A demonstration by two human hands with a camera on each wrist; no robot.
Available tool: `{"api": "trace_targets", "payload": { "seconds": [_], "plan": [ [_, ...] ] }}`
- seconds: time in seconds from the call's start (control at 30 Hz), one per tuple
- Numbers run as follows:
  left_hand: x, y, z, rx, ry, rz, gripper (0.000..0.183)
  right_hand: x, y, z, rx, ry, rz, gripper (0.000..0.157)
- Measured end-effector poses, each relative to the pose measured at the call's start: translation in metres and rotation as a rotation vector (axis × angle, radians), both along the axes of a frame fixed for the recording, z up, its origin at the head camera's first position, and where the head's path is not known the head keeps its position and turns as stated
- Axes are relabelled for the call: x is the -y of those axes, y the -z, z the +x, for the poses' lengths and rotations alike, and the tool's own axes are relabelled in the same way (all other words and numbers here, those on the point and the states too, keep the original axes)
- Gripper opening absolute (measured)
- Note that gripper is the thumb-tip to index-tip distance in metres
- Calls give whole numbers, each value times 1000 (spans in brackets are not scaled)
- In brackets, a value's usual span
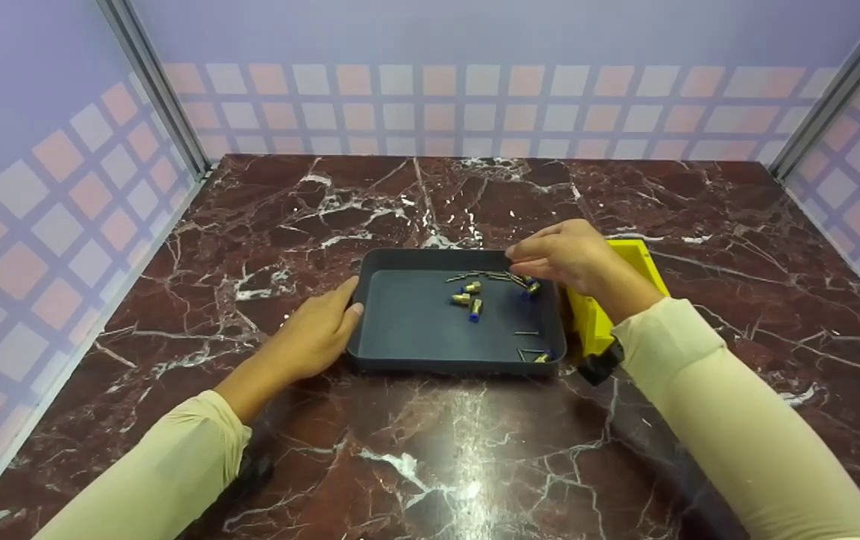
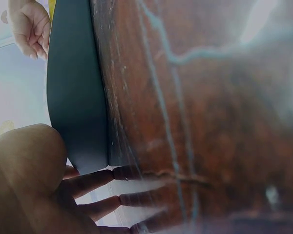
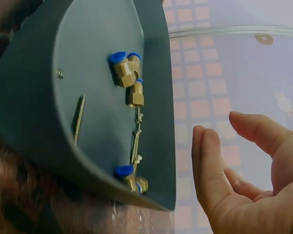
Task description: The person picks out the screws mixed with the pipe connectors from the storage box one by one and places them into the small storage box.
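Note:
A dark grey rectangular tray (image 1: 400,322) lies on the marbled table. My left hand (image 1: 317,334) rests at its left side, fingers extended along the outer wall and the thumb at the rim. In the left wrist view those fingers (image 2: 95,209) reach down by the table surface. My right hand (image 1: 569,255) is over the tray's far right corner, with nothing between thumb and fingers (image 3: 210,161). Several brass fittings with blue collars (image 1: 476,308) lie inside the tray. Thin screws (image 1: 526,333) are scattered along its back and right side.
Just right of the tray stands a yellow bin (image 1: 590,322), partly hidden by my right forearm. A black object (image 1: 601,365) shows below the right cuff. Walls with pink and white squares (image 1: 437,105) enclose the table (image 1: 310,202) at the back and sides.

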State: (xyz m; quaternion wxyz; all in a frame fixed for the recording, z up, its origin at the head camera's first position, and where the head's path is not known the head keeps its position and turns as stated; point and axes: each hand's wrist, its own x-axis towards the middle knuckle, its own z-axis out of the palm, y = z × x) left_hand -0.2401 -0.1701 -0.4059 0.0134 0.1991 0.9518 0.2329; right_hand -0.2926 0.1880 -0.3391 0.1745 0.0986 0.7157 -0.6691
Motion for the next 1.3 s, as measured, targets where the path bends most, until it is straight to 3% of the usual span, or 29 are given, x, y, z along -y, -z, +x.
{"api": "trace_targets", "payload": {
  "seconds": [0.3,0.63,1.3],
  "plan": [
    [0,2,-1,-1,-4,1,58,19,10,-9,10,47,19,63],
    [1,2,-1,-6,-6,5,58,30,21,-9,-59,90,146,54],
    [0,2,-1,11,-2,5,58,37,37,-11,-91,142,414,44]
  ]
}}
